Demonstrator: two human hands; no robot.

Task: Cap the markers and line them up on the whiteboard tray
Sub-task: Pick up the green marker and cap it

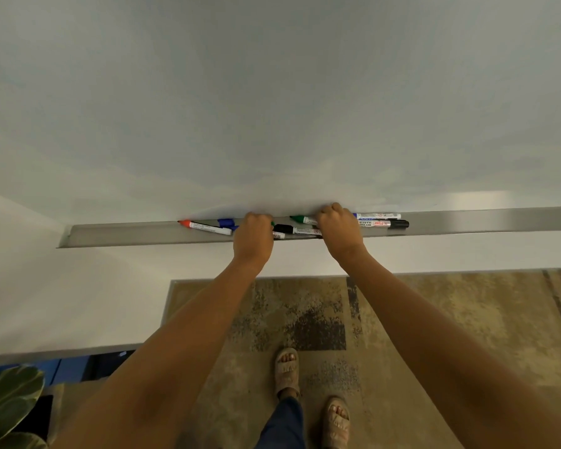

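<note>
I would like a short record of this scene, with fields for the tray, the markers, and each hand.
tray: long metal ledge under the whiteboard
markers: several lying on the tray, not in one line
leftmost marker: red-capped marker, slightly tilted
rightmost marker: black-capped marker
middle: green-capped marker between the hands
left hand: over the tray, fingers curled among markers; grasp hidden
right hand: over the tray, fingers curled; grasp hidden

Left grip [253, 236] curled, right grip [339, 226] curled, arms outstretched
</note>
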